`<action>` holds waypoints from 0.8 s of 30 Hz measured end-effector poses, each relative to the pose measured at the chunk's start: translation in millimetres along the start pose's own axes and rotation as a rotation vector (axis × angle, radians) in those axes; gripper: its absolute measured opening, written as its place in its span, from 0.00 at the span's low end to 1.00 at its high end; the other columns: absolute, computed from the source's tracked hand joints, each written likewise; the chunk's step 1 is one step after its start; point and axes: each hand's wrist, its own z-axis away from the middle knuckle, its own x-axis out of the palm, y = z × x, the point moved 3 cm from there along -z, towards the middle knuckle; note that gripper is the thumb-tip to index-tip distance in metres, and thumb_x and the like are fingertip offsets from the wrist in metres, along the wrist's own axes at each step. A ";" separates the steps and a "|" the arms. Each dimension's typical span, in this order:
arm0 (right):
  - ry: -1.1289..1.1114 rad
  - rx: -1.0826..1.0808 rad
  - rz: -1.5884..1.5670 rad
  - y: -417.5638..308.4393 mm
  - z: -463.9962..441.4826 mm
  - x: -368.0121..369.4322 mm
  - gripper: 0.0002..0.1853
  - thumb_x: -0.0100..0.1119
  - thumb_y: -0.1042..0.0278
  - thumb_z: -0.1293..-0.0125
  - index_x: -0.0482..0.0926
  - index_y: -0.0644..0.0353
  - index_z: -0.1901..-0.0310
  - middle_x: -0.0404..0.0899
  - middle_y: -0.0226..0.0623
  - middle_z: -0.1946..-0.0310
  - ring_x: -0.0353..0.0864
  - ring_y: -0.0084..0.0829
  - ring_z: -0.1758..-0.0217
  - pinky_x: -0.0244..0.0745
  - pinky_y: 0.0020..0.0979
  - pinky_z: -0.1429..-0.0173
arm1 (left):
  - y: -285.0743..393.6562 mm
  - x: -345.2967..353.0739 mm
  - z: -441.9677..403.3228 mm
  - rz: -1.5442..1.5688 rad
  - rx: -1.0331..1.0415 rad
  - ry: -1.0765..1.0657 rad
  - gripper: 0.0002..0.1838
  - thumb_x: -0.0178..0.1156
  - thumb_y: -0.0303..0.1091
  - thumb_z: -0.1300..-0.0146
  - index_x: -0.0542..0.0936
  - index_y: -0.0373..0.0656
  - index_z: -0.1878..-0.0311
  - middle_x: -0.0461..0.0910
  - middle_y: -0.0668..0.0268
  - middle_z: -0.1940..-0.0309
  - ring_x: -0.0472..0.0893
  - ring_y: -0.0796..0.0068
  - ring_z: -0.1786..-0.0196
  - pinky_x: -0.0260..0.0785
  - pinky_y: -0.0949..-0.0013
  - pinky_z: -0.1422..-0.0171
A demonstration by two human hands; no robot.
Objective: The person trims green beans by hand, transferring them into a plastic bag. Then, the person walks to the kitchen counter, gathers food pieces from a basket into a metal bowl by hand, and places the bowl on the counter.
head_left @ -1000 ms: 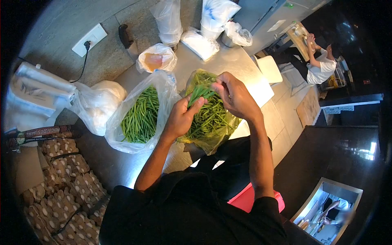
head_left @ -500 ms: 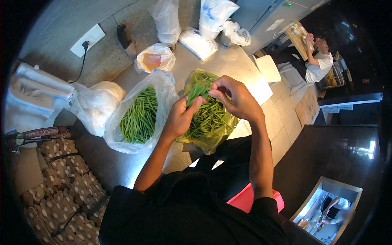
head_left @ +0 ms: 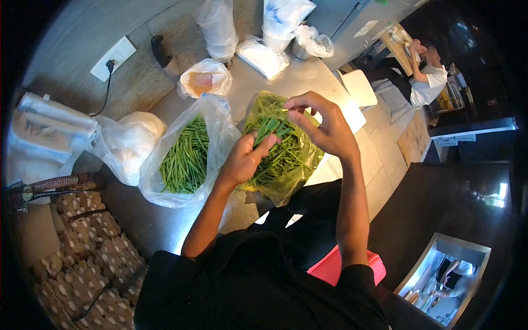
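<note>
My left hand (head_left: 242, 159) is closed around a small bunch of green beans (head_left: 268, 131), their ends sticking up past the thumb. Up and to the right, my right hand (head_left: 324, 126) is raised apart from the bunch. Its thumb and index fingertips are close together in a pinch; whatever is between them is too small to make out. Below both hands lies a yellow-green plastic bag (head_left: 312, 159) holding loose green beans (head_left: 275, 165). To its left, a clear plastic bag (head_left: 151, 184) stands open, filled with longer green beans (head_left: 187, 157).
Both bags rest on a metal table (head_left: 242, 82). Behind them are a small open bag (head_left: 204, 78) and white plastic packs (head_left: 263, 58). Egg trays (head_left: 93, 247) are stacked at lower left. A red stool (head_left: 352, 267) is beneath me. A seated person (head_left: 429, 82) is at far right.
My right hand has moved up and away from the bunch it was touching. My left hand still holds the beans, a little lower. The camera view has shifted slightly.
</note>
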 end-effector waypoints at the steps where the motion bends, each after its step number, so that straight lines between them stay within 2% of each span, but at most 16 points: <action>1: -0.045 -0.012 -0.008 -6.3 -0.5 -1.1 0.09 0.62 0.67 0.36 0.80 0.62 0.58 0.81 0.39 0.65 0.81 0.36 0.62 0.74 0.33 0.57 | 0.7 1.2 -0.5 0.001 0.001 -0.003 0.15 0.53 0.40 0.28 0.79 0.38 0.51 0.77 0.73 0.68 0.71 0.85 0.66 0.65 0.78 0.59; 4: -0.070 -0.044 -0.018 -10.9 -0.7 1.6 0.10 0.66 0.65 0.40 0.81 0.61 0.60 0.81 0.38 0.66 0.81 0.35 0.63 0.74 0.33 0.58 | -0.3 0.9 0.0 -0.080 -0.015 0.008 0.15 0.53 0.40 0.29 0.79 0.37 0.50 0.81 0.69 0.64 0.75 0.82 0.63 0.67 0.74 0.55; 6: -0.049 -0.065 -0.018 -10.3 -0.5 1.9 0.11 0.68 0.65 0.42 0.81 0.62 0.62 0.81 0.38 0.67 0.80 0.33 0.64 0.74 0.32 0.59 | -2.2 -0.5 -2.4 -0.202 0.100 0.018 0.16 0.54 0.40 0.29 0.79 0.37 0.49 0.82 0.65 0.62 0.77 0.78 0.61 0.69 0.70 0.53; 8: -0.062 0.019 -0.025 -4.4 0.0 3.0 0.12 0.71 0.64 0.45 0.81 0.63 0.66 0.80 0.36 0.71 0.79 0.30 0.69 0.73 0.30 0.63 | -2.3 -0.5 -2.3 -0.222 0.097 0.028 0.16 0.54 0.40 0.30 0.78 0.37 0.49 0.83 0.63 0.62 0.78 0.76 0.61 0.69 0.69 0.52; 11: -0.017 0.015 -0.023 -2.8 0.9 5.2 0.12 0.73 0.65 0.47 0.80 0.63 0.68 0.79 0.35 0.74 0.76 0.27 0.73 0.73 0.29 0.66 | 0.9 0.3 -1.8 -0.263 0.094 0.051 0.16 0.54 0.40 0.30 0.78 0.37 0.49 0.83 0.59 0.62 0.80 0.72 0.60 0.70 0.66 0.52; 16: -0.026 0.043 -0.021 -2.3 1.9 8.9 0.12 0.72 0.65 0.45 0.80 0.63 0.67 0.79 0.36 0.74 0.76 0.27 0.75 0.73 0.30 0.68 | -4.8 0.2 -3.0 -0.368 0.101 0.090 0.16 0.54 0.40 0.30 0.78 0.36 0.50 0.83 0.54 0.63 0.82 0.62 0.59 0.71 0.63 0.52; 18: -0.031 0.043 -0.017 -3.0 2.7 9.1 0.12 0.71 0.66 0.45 0.80 0.64 0.67 0.78 0.36 0.74 0.76 0.28 0.75 0.73 0.30 0.68 | -1.7 3.1 -1.4 -0.374 0.230 0.104 0.17 0.54 0.40 0.31 0.78 0.36 0.50 0.82 0.51 0.61 0.82 0.57 0.57 0.71 0.61 0.52; 24: -0.080 0.041 -0.012 0.7 4.2 11.5 0.11 0.69 0.65 0.43 0.79 0.64 0.67 0.78 0.36 0.75 0.76 0.29 0.74 0.72 0.31 0.68 | 8.7 3.1 2.8 -0.434 0.141 0.078 0.18 0.54 0.41 0.31 0.78 0.35 0.50 0.82 0.49 0.61 0.82 0.55 0.57 0.70 0.60 0.52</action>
